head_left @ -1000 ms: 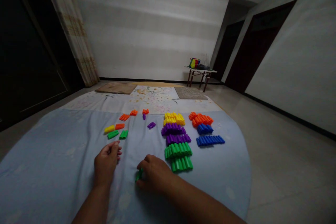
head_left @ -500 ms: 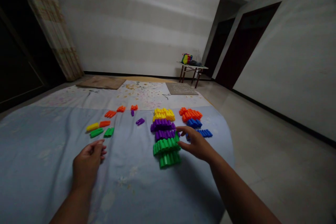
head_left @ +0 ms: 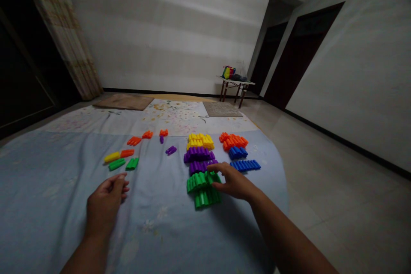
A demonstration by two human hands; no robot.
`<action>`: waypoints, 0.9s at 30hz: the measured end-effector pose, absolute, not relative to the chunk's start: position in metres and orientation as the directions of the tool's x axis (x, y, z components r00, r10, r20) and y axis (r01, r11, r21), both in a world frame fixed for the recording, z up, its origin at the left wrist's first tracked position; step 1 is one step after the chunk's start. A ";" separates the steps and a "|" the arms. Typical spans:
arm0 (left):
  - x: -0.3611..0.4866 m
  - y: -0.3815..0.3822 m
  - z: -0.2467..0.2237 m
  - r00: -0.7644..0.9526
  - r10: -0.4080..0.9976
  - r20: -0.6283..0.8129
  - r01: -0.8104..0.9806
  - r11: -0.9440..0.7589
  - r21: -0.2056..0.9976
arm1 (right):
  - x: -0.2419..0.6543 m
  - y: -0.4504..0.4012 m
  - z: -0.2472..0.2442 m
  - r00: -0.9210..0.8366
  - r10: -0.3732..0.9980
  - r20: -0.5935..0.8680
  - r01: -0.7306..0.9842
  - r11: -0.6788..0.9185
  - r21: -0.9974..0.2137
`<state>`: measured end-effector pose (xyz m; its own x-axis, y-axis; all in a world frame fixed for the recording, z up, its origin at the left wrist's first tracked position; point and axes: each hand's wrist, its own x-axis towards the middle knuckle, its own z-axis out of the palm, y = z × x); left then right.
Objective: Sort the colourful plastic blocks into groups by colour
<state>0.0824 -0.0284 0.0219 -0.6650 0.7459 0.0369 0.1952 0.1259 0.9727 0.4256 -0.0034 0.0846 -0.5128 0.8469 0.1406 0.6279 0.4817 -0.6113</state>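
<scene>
My right hand [head_left: 231, 181] is at the right end of the upper green row [head_left: 196, 183], thumb and fingers around a green piece there. Below lies another green row [head_left: 205, 199]; beyond are purple rows [head_left: 198, 153] and yellow rows [head_left: 199, 140]. Orange pieces [head_left: 236, 141] and blue rows [head_left: 245, 165] lie to the right. My left hand [head_left: 107, 195] rests low at the left, fingers curled with thumb against them; whether it holds anything is hidden. Just beyond it are green pieces [head_left: 116, 164], a yellow piece [head_left: 111, 157] and an orange piece [head_left: 127, 153].
Loose purple pieces [head_left: 171, 150] and orange pieces [head_left: 134, 140] lie on the blue patterned cloth [head_left: 160, 244]. Two flat mats, one brown [head_left: 125, 102] and one grey [head_left: 222, 109], are at the far edge. A small table [head_left: 236, 80] with a colourful bag stands behind.
My right hand has moved down and left, from beside the purple rows to the upper green row. My left hand has shifted slightly.
</scene>
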 end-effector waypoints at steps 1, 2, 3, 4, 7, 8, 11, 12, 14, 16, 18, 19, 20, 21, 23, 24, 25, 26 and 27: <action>0.082 -0.028 0.021 -0.663 0.748 0.033 0.191 0.127 0.973 | 0.424 -0.003 0.086 -0.517 0.845 0.137 0.629 0.483 -0.609; 0.081 -0.027 0.020 -0.662 0.749 0.030 0.187 0.126 0.974 | 0.423 -0.002 0.086 -0.518 0.845 0.136 0.631 0.484 -0.606; 0.080 -0.027 0.020 -0.660 0.751 0.029 0.183 0.124 0.975 | 0.421 -0.001 0.087 -0.518 0.845 0.135 0.634 0.485 -0.603; 0.080 -0.027 0.019 -0.658 0.753 0.029 0.182 0.121 0.976 | 0.420 -0.001 0.088 -0.518 0.845 0.133 0.638 0.485 -0.598; 0.080 -0.027 0.019 -0.662 0.748 0.044 0.190 0.111 0.975 | 0.415 0.001 0.088 -0.520 0.846 0.120 0.647 0.482 -0.591; 0.080 -0.027 0.019 -0.666 0.745 0.049 0.194 0.110 0.975 | 0.414 0.002 0.088 -0.520 0.846 0.117 0.647 0.480 -0.592; 0.082 -0.027 0.020 -0.675 0.736 0.056 0.199 0.109 0.974 | 0.413 0.003 0.086 -0.514 0.850 0.113 0.652 0.473 -0.593; 0.082 -0.027 0.021 -0.674 0.736 0.058 0.199 0.106 0.974 | 0.414 0.003 0.086 -0.512 0.852 0.112 0.653 0.471 -0.593; 0.082 -0.027 0.021 -0.672 0.738 0.055 0.193 0.103 0.976 | 0.415 0.002 0.086 -0.507 0.854 0.113 0.652 0.466 -0.598; 0.082 -0.027 0.020 -0.671 0.740 0.046 0.184 0.105 0.977 | 0.415 0.000 0.086 -0.499 0.858 0.124 0.643 0.463 -0.610; 0.082 -0.028 0.021 -0.673 0.738 0.038 0.173 0.108 0.979 | 0.413 -0.001 0.085 -0.495 0.857 0.146 0.633 0.470 -0.615; 0.083 -0.028 0.022 -0.674 0.738 0.036 0.169 0.106 0.980 | 0.412 -0.002 0.084 -0.495 0.854 0.158 0.631 0.479 -0.610; 0.083 -0.029 0.023 -0.672 0.740 0.034 0.165 0.105 0.981 | 0.410 -0.002 0.083 -0.497 0.851 0.169 0.632 0.488 -0.601; 0.084 -0.030 0.024 -0.670 0.742 0.031 0.160 0.104 0.982 | 0.409 -0.003 0.081 -0.498 0.849 0.178 0.636 0.497 -0.590; 0.086 -0.032 0.027 -0.666 0.745 0.026 0.154 0.103 0.983 | 0.405 -0.004 0.078 -0.499 0.847 0.185 0.648 0.506 -0.570; 0.087 -0.032 0.028 -0.666 0.745 0.026 0.149 0.100 0.984 | 0.404 -0.004 0.076 -0.499 0.846 0.189 0.650 0.509 -0.564; 0.087 -0.032 0.028 -0.668 0.744 0.025 0.144 0.096 0.985 | 0.404 -0.005 0.075 -0.497 0.845 0.199 0.647 0.513 -0.564; 0.087 -0.032 0.028 -0.671 0.741 0.024 0.136 0.092 0.986 | 0.404 -0.007 0.075 -0.494 0.841 0.218 0.637 0.521 -0.568; 0.087 -0.032 0.028 -0.673 0.739 0.022 0.128 0.087 0.988 | 0.405 -0.008 0.076 -0.490 0.836 0.246 0.620 0.533 -0.576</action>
